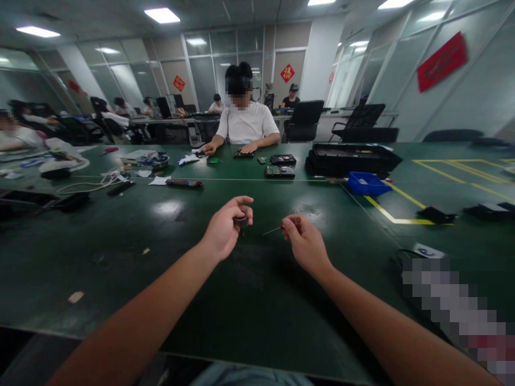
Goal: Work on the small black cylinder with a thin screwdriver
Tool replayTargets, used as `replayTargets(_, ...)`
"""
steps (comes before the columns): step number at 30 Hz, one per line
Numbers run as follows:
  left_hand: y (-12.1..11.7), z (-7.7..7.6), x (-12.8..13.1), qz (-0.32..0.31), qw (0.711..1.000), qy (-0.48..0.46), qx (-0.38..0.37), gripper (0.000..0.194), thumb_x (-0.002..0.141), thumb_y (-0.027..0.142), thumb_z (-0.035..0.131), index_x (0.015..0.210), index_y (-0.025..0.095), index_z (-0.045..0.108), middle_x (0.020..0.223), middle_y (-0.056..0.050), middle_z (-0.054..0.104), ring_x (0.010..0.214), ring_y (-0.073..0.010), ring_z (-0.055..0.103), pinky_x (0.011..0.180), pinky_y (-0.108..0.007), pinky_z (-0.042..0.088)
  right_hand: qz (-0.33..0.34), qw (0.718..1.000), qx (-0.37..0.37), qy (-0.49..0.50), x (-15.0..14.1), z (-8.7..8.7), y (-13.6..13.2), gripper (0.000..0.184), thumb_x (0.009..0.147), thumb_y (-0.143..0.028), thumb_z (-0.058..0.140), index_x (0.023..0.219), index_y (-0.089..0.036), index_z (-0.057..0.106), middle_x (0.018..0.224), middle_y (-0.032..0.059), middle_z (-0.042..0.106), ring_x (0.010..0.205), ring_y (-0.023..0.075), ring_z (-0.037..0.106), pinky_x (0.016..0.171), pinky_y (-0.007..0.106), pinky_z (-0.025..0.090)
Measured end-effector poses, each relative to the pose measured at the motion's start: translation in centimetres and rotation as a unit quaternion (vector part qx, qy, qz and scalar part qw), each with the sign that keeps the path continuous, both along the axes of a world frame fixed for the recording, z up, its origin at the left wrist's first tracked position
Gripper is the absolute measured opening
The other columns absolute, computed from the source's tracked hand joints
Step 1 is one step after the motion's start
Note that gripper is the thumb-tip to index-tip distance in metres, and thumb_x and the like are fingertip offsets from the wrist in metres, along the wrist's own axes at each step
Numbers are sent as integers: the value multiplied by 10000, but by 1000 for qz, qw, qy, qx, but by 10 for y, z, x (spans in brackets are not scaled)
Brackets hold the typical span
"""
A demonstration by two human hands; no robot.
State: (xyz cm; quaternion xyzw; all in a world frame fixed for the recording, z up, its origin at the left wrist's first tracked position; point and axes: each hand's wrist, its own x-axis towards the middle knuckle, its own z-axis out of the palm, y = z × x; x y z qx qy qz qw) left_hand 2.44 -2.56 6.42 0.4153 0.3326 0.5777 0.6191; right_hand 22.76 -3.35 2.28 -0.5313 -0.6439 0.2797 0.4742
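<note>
Two bare hands are above the green table (249, 311), just apart. The left hand (223, 228) has its thumb and curled fingers closed round a small dark round piece (240, 219), its index finger stretched free. The right hand (308, 244) pinches a thin screwdriver (282, 227) by its handle, the shaft pointing near nine o'clock; from its tip, the piece sits at ten o'clock, not touching. I'd worry about that slim tip skidding into the left fingers if pushed off-centre, or the piece popping out of so light a hold. It looks squat and dull, finer detail too small to tell. Farther off, hard drives (283, 160) lie at one o'clock, a blue tray (364, 185) at two.
</note>
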Motion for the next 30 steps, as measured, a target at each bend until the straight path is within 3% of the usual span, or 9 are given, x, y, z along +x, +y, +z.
replayTargets(4,-9,-31,21,-42,989,131,52,334,648,81,474,925,148,649,719,-20,565,702,-149,521,719,-278,411,-18,1000,12,-6,0,-1,1,280,961,-471,515,955,-217,635,785,28,685,716,194,650,681,332,471)
replayTargets(8,-15,-45,22,-106,944,277,142,288,742,133,504,988,172,648,841,-38,605,832,-191,568,810,-328,441,-21,1000,14,-14,0,-1,0,291,964,-480,507,965,-219,635,800,30,694,728,196,651,686,331,470)
replayTargets(10,-14,-48,18,-105,913,344,191,380,740,113,547,1106,193,612,960,-46,620,920,-206,585,871,-349,452,-19,1000,14,-13,0,-1,1,294,967,-479,498,973,-219,636,822,36,701,750,201,657,698,334,475)
replayTargets(13,-7,-53,12,-52,873,429,224,467,755,42,537,1193,205,559,1080,-69,627,1031,-219,587,958,-380,449,-6,1000,15,-21,0,1,1,249,970,-422,490,1000,-225,640,880,42,715,805,208,673,731,338,485)
replayTargets(16,5,-60,5,-7,859,460,224,350,838,74,555,1160,206,594,1150,-80,638,1105,-228,583,1020,-407,436,-9,998,19,-56,1,7,-3,235,964,-400,500,945,-226,656,829,36,715,770,209,675,703,332,479)
replayTargets(20,18,-67,-4,37,844,473,252,321,845,126,661,1150,224,660,1247,-79,618,1213,-245,542,1100,-433,385,-26,995,58,-82,2,13,-9,309,963,-470,514,836,-223,649,686,20,671,624,190,633,601,318,447)
replayTargets(24,21,-69,-9,54,842,481,237,462,847,165,702,1292,250,616,1259,-71,633,1198,-245,554,1088,-444,396,-36,992,121,10,2,12,-13,242,977,-427,510,998,-221,635,827,47,715,746,203,686,703,343,523)
replayTargets(26,21,-68,-9,63,845,479,228,445,837,181,721,1270,231,627,1248,-72,646,1181,-246,566,1070,-435,413,-19,991,129,42,1,11,-13,230,975,-409,519,1064,-223,622,897,63,732,821,217,709,767,372,546)
replayTargets(30,18,-64,-7,47,846,475,240,364,841,202,724,1199,232,664,1221,-60,669,1171,-247,575,1060,-430,421,5,995,101,7,0,10,-12,219,975,-404,519,1050,-228,626,892,67,748,840,232,729,774,386,551)
